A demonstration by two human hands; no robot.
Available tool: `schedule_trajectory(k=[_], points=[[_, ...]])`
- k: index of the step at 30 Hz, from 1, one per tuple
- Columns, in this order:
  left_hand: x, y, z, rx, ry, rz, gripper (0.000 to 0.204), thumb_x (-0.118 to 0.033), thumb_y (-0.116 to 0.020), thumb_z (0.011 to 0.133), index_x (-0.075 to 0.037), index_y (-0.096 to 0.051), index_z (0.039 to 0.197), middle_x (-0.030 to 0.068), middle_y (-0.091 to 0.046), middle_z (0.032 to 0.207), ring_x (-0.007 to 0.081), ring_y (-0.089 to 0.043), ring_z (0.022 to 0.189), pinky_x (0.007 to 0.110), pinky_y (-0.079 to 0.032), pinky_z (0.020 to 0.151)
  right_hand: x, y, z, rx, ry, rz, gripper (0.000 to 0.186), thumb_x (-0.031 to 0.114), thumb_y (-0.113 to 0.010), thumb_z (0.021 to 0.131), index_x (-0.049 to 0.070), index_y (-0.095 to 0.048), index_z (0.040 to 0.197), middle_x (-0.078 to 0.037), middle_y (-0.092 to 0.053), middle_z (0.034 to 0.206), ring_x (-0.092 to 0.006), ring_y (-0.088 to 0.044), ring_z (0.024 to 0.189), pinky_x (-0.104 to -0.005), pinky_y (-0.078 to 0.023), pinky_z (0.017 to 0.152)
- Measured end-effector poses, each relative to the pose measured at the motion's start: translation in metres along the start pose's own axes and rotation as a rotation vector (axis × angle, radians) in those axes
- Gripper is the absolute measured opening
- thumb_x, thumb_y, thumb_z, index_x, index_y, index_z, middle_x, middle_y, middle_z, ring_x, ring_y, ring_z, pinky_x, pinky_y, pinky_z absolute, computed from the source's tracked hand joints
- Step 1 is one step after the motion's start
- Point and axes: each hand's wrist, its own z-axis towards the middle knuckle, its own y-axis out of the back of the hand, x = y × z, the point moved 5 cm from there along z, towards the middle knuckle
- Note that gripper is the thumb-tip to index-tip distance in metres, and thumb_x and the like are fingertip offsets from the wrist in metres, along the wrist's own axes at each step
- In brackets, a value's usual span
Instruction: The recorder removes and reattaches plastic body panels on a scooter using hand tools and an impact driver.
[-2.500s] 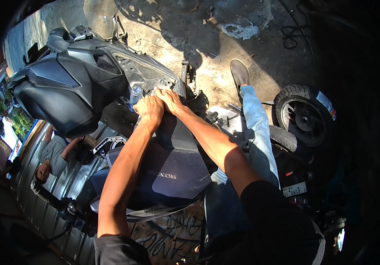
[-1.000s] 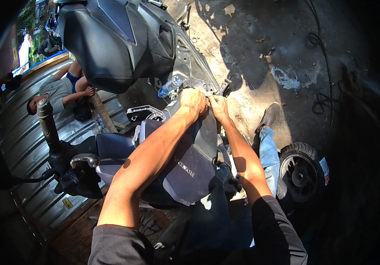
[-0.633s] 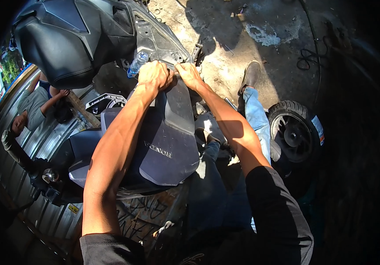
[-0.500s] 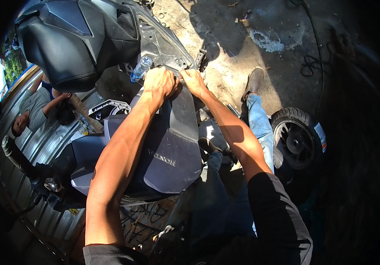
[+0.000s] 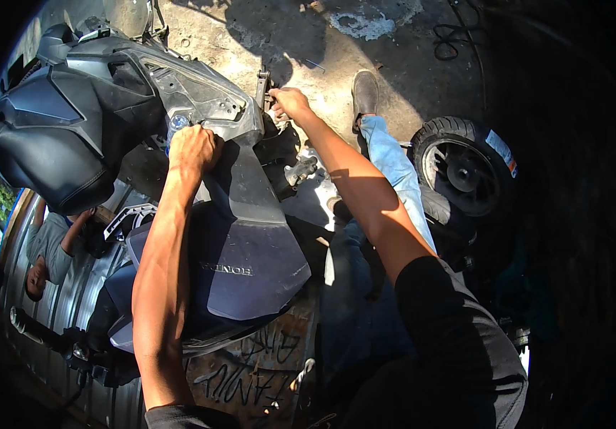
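A motor scooter's dark blue and grey body panel (image 5: 254, 261) lies below my arms, its black seat (image 5: 50, 154) farther left. My left hand (image 5: 195, 149) is closed at the panel's upper end, its knuckles up; the panel's edge seems to be under its fingers, which are mostly hidden. Just beyond it stands a clear plastic bottle (image 5: 178, 123). My right hand (image 5: 290, 104) is off the panel, its fingers curled beside a small metal footrest bracket (image 5: 263, 87) at the scooter's side. What those fingers hold, if anything, is too small to make out.
A loose wheel with a black tyre (image 5: 458, 168) lies at the right. Near it are a leg in jeans and a brown shoe (image 5: 366, 93). Another person (image 5: 54, 243) is at the far left, beside corrugated metal. A black cable (image 5: 451, 43) crosses the concrete floor.
My right hand has left the panel's end beside my left hand and moved right to the footrest bracket. My left hand stays closed there. The whole view has shifted.
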Motion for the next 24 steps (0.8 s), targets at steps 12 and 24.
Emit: schedule_trajectory(k=[12,24], points=[[-0.01,0.015,-0.003,-0.13,-0.117,0.023,0.038,-0.029,-0.062,0.09,-0.001,-0.066,0.064,0.021,-0.064,0.063,0.0366,-0.065,0.058,0.044,-0.052,0.055,-0.091,-0.067,-0.052,-0.029,-0.447,0.557,0.052,0.049,-0.085,0.075,0.004,-0.058,0.08,-0.002,-0.051,0.064,-0.0148,-0.049,0.051,-0.0377,-0.048,0.066],[-0.011,0.011,0.003,-0.048,-0.057,0.05,0.037,-0.033,-0.063,0.088,-0.002,-0.067,0.068,0.0204,-0.065,0.066,0.0354,-0.067,0.059,0.044,-0.053,0.056,-0.111,-0.07,-0.058,-0.157,-0.393,0.75,0.061,0.046,-0.087,0.071,-0.002,-0.066,0.103,-0.013,-0.062,0.096,-0.0227,-0.062,0.083,-0.0394,-0.05,0.092]])
